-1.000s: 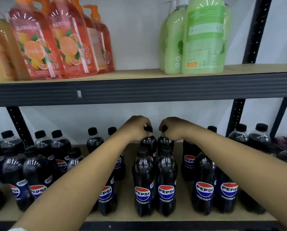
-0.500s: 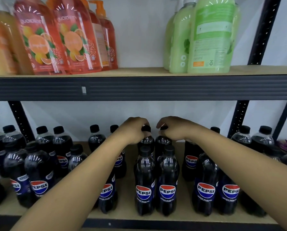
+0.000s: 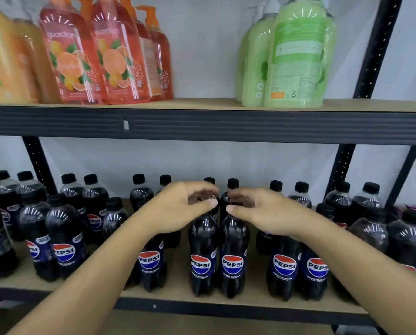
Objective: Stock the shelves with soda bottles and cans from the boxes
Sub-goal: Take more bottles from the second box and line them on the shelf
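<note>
Left hand (image 3: 185, 210), right hand (image 3: 265, 215) — both released, fingers loosely curved, hovering over upright Pepsi bottles (image 3: 203, 240) — lower shelf (image 3: 178, 286).

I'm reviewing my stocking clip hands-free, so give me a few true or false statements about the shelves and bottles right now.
1. The Pepsi bottles stand upright on the lower shelf. True.
2. Their caps are red. False: they are black.
3. On the upper shelf stand green soap bottles. True.
4. The left hand lifts a can. False: no can shows; it and the right hand hover over bottle tops.
</note>
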Motion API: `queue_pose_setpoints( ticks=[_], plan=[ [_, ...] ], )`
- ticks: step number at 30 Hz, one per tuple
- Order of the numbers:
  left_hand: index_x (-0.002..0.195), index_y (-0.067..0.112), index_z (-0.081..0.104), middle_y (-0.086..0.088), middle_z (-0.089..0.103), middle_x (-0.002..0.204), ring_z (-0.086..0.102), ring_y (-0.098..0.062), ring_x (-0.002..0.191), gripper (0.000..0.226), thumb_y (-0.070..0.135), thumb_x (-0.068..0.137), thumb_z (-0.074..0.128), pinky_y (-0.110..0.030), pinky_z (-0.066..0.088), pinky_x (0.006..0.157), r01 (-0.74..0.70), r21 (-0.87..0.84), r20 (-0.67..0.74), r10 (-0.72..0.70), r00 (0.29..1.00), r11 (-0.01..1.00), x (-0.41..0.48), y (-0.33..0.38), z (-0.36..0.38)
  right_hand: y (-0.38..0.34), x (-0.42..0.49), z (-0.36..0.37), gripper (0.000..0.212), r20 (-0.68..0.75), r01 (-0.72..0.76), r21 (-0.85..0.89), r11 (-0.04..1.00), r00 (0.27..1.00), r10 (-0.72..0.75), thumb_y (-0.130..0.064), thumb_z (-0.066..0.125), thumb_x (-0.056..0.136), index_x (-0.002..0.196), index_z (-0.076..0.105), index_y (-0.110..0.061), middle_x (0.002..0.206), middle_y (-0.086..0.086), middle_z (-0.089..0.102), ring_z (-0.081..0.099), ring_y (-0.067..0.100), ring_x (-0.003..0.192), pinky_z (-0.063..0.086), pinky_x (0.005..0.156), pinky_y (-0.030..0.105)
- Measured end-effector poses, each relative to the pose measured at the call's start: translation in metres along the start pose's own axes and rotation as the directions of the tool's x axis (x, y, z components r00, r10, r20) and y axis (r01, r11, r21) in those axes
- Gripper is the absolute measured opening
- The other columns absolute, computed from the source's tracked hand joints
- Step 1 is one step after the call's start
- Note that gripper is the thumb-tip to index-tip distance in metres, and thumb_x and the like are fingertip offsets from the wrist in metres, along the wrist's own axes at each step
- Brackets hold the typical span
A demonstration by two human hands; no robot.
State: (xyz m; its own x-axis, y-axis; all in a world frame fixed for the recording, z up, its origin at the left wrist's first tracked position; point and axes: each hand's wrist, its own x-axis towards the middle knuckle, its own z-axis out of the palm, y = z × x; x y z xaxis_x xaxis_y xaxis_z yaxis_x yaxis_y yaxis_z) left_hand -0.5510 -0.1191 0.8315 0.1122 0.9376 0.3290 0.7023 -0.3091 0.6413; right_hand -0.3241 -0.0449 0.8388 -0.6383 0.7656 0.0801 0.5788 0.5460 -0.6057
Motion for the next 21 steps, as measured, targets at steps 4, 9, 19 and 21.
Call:
queue_pose_setpoints(
  ticks=[4,9,19,21],
  plan=[
    [0.144,0.036,0.055,0.023,0.058,0.141,0.051,0.007,0.129,0.052,0.046,0.095,0.068,-0.027,0.042,0.113,0.049,0.167,0.005,-0.051,0.999,0.985,-0.020,-0.004,0.011,0.005,-0.010,0.021,0.046,-0.035,0.017,0.038,0.999,0.999,-0.016,-0.044,0.063,0.097,0.141,0.051,-0.040,0.133,-0.017,0.063,0.062,0.002,0.116,0.047,0.108,0.033],
    [0.149,0.042,0.044,0.024,0.062,0.130,0.056,0.019,0.111,0.064,0.039,0.092,0.074,-0.007,0.043,0.098,0.100,0.094,-0.076,-0.093,0.993,0.991,-0.034,-0.009,0.029,0.015,-0.014,0.040,0.042,-0.137,0.033,0.080,0.996,0.990,-0.022,-0.044,0.060,0.098,0.138,0.047,-0.042,0.117,-0.017,0.069,0.063,0.000,0.108,0.051,0.101,0.034],
    [0.148,0.069,0.001,0.029,0.052,0.142,0.051,0.005,0.131,0.094,0.035,0.094,0.071,-0.024,0.040,0.112,0.175,-0.097,-0.120,-0.186,0.975,0.980,-0.071,-0.039,0.080,0.034,-0.043,0.101,0.057,-0.253,0.019,0.326,0.945,0.965,0.068,-0.048,0.046,0.104,0.155,0.019,-0.051,0.133,-0.037,0.053,0.055,-0.010,0.115,0.038,0.097,0.012],
    [0.149,0.067,-0.001,0.028,0.051,0.145,0.050,0.004,0.134,0.096,0.031,0.095,0.070,-0.032,0.040,0.116,0.202,-0.145,-0.092,-0.217,0.972,0.969,-0.079,-0.053,0.091,0.040,-0.047,0.117,0.058,-0.268,-0.006,0.341,0.940,0.958,0.104,-0.040,0.049,0.105,0.151,0.017,-0.056,0.119,-0.049,0.051,0.054,-0.022,0.103,0.038,0.085,0.001]
  ],
)
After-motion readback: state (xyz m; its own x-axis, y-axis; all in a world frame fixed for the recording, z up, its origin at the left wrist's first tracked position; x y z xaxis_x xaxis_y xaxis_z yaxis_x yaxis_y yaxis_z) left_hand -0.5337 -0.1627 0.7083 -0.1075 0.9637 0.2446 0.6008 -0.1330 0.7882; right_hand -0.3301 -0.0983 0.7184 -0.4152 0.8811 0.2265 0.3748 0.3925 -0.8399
